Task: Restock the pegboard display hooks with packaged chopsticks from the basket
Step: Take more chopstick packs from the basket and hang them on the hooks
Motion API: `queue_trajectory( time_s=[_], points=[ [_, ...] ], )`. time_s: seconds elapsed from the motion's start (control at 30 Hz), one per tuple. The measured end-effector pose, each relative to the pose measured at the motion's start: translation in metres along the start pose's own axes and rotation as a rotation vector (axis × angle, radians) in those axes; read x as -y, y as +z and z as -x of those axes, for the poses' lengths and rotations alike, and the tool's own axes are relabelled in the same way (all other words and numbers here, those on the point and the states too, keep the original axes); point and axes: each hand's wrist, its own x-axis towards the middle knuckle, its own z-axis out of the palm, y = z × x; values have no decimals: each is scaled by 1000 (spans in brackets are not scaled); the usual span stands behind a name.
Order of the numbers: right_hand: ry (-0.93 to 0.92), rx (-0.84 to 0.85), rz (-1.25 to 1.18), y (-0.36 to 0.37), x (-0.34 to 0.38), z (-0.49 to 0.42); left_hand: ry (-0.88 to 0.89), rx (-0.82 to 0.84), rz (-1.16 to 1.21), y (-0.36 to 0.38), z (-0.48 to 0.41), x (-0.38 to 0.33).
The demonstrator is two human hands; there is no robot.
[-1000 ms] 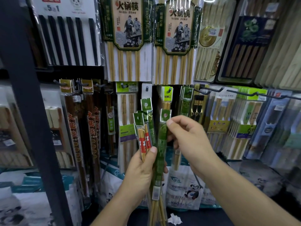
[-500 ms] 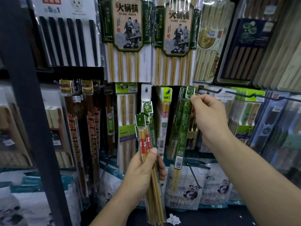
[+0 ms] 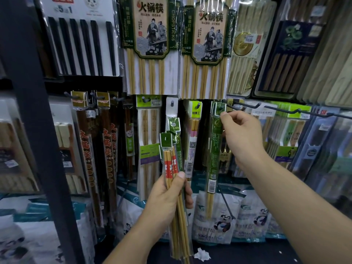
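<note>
1. Eyes on the slim green plastic pack of bamboo chopsticks (image 3: 214, 149): it hangs upright with its header right at the tip of a short dark metal peg (image 3: 221, 108). How far onto the peg it sits, I can't tell.
2. The right hand (image 3: 242, 138) pinches the green pack just under its header, thumb in front and fingers curled behind.
3. Down and to the left of the green pack, the left hand (image 3: 167, 201) is clamped round a bundle of clear sleeves of red-banded bamboo chopsticks (image 3: 170, 164). The thumb presses across the front, and the bundle stands upright with its ends trailing below the fist.
4. The two hands are well apart, each with its own load.
5. Just left of the green pack, a narrow pack with a lime-yellow header (image 3: 196, 111) hangs on a peg of its own.
6. To the right of the green pack, a long dark wire hook (image 3: 245, 106) juts out across rows of pale packs.
7. Above the green pack hang two large hot-pot chopstick packs with green-and-cream picture cards (image 3: 150, 35).
8. Below the green pack sit white bags printed with pandas (image 3: 222, 223), and lower again a crumpled white scrap of paper (image 3: 202, 254) lies on the dark floor.
</note>
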Motion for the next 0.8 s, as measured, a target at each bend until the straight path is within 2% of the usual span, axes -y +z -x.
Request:
queue_trajectory(
  time_s=[0.27, 0.33, 0.4, 0.47, 0.67, 0.8],
  points=[
    [-28, -57, 28, 1, -6, 24, -13, -5, -10, -4, 1, 0],
    [-51, 105, 56, 4, -7, 40, -15, -1, 16, -4, 2, -2],
    [-62, 347, 63, 11, -7, 55, -24, 8, 45, -3, 1, -2],
    [-76, 483, 28, 17, -7, 66, -34, 17, 65, -1, 2, -2],
    [3, 468, -90, 24, -6, 70, -30, 47, 82, -1, 5, -5],
    [-8, 437, -99, 24, -7, 67, -44, 64, 96, -2, 5, -5]
  ],
)
